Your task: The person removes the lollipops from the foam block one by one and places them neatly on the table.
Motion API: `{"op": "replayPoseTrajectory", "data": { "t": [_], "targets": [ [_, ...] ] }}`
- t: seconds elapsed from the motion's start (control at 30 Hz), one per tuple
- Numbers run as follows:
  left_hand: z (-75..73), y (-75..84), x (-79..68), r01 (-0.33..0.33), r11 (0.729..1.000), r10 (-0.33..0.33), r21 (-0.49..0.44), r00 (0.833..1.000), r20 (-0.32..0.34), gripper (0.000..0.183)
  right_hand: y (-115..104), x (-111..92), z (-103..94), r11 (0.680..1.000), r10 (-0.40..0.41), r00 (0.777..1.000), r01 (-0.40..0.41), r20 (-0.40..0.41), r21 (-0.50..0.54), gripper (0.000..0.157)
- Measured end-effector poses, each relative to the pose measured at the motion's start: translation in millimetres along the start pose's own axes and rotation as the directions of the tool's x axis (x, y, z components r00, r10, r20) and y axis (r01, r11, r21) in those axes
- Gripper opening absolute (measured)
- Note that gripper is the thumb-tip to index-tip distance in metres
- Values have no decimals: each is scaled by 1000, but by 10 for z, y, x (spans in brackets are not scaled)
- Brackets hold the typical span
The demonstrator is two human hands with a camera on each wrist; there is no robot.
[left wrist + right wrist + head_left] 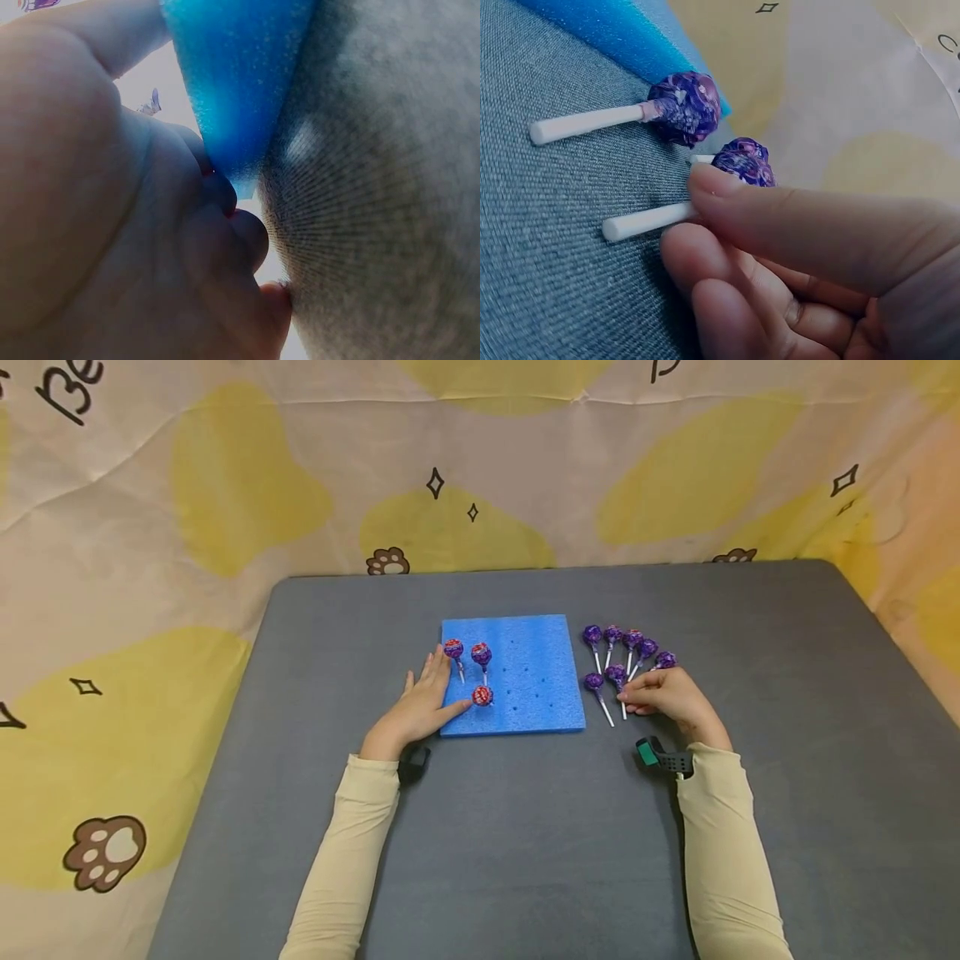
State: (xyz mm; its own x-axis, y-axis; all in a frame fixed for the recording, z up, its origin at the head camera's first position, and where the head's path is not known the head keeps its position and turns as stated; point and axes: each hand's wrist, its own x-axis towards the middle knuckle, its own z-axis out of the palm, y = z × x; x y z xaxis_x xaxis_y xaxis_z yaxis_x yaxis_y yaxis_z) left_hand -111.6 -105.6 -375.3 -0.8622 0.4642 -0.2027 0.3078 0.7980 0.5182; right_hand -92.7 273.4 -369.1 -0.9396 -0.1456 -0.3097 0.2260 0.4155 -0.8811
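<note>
A blue foam board [536,643] with small holes lies on the table. Three lollipops stand in its left part: one near the left edge [453,648], one beside it [482,653] and one nearer the front [482,696]. My left hand [412,712] rests along the board's left side with fingers extended, the thumb reaching over its front corner. To the right of the board, my right hand [671,700] pinches the white stick of a purple-wrapped lollipop [617,674] between thumb and fingers. Another lollipop [684,109] lies just beside it in the right wrist view.
Several more purple lollipops [612,633] lie in a row behind the right hand, sticks toward the front. The grey table [525,843] ends at the back against a patterned cloth [495,460]. A dark wrist strap [671,761] is on the right wrist.
</note>
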Motion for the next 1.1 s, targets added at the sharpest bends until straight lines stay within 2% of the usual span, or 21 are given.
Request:
{"op": "replayPoseTrajectory", "data": {
  "t": [0.23,0.37,0.47,0.6,0.67,0.77,0.83,0.93,1.1],
  "targets": [
    [2,-6,-13,-1,1000,1,5,1000,-14,84,-1,-22,-5,1000,-19,1000,19,-18,11,28],
    [-1,-5,-22,5,1000,-5,8,1000,-8,84,37,-29,-31,998,-31,999,33,-38,57,31],
    [-5,5,-23,3,1000,-3,6,1000,-6,84,60,-34,-43,992,-52,996,60,-75,113,27],
    [-11,11,-26,4,1000,-4,-3,1000,-4,83,36,-32,-13,964,-109,983,141,-148,225,16],
    [-14,9,-29,6,1000,-6,1,1000,-1,83,-5,-30,33,936,-155,969,207,-194,284,14],
    [-13,-5,-33,11,1000,-11,6,1000,2,83,-102,-24,140,896,-231,941,305,-248,324,17],
    [-9,-18,-33,14,1000,-14,9,1000,2,83,-181,-14,239,880,-262,930,340,-258,331,19],
    [-6,-30,-34,16,1000,-16,4,1000,-2,83,-304,18,435,882,-294,928,356,-230,309,23],
    [0,-2,-35,13,1000,-13,-4,1000,-6,83,-464,108,846,918,-289,952,306,-104,251,30]
  ]
}}
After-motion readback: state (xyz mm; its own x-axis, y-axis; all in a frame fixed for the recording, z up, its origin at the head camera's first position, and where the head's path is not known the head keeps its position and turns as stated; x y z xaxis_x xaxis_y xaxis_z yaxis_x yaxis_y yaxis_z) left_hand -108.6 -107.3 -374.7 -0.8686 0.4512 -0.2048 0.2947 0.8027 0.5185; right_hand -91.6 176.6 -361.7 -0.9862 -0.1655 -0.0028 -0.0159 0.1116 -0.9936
